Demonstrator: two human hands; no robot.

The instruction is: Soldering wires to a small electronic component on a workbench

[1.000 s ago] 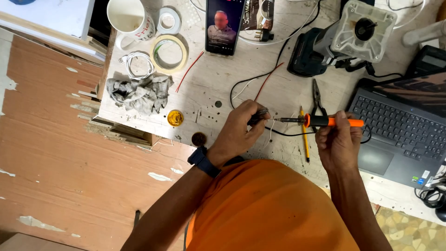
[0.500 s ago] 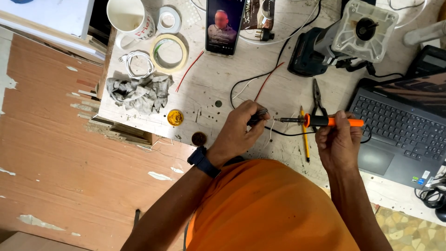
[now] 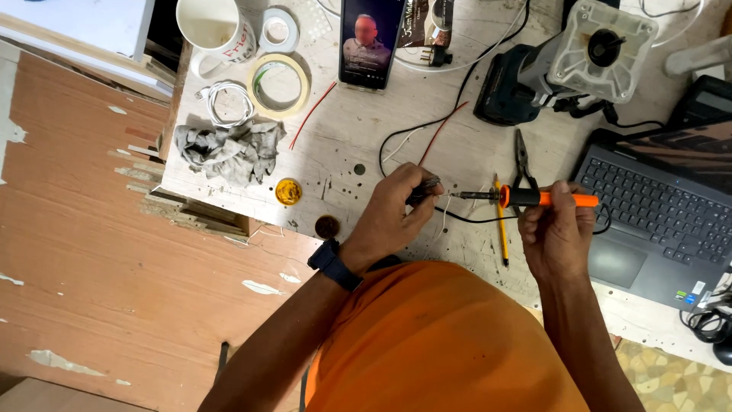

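At the centre of the frame the right hand (image 3: pixel 558 236) grips an orange-handled soldering iron (image 3: pixel 534 198), fingers (image 3: pixel 563 200) curled shut around the handle, with the metal tip pointing left toward the other hand. The left hand (image 3: pixel 393 214) has its fingers (image 3: pixel 408 181) pinched together on a small dark wire end (image 3: pixel 427 187), held just above the worktop (image 3: pixel 343 137); the iron's tip sits right beside that piece, though whether it touches cannot be told. A dark watch (image 3: pixel 333 263) wraps the left wrist. Under the iron lie a yellow pencil (image 3: pixel 502 229) and dark pliers (image 3: pixel 523 160). A laptop (image 3: pixel 656 214) fills the right edge. A small yellow tin (image 3: pixel 288 191) sits left of the hands, and a crumpled grey rag (image 3: pixel 229 149) lies further left. A roll of masking tape (image 3: pixel 277 84), a white mug (image 3: pixel 213 30) and a propped phone (image 3: pixel 371 42) line the upper part of the frame.
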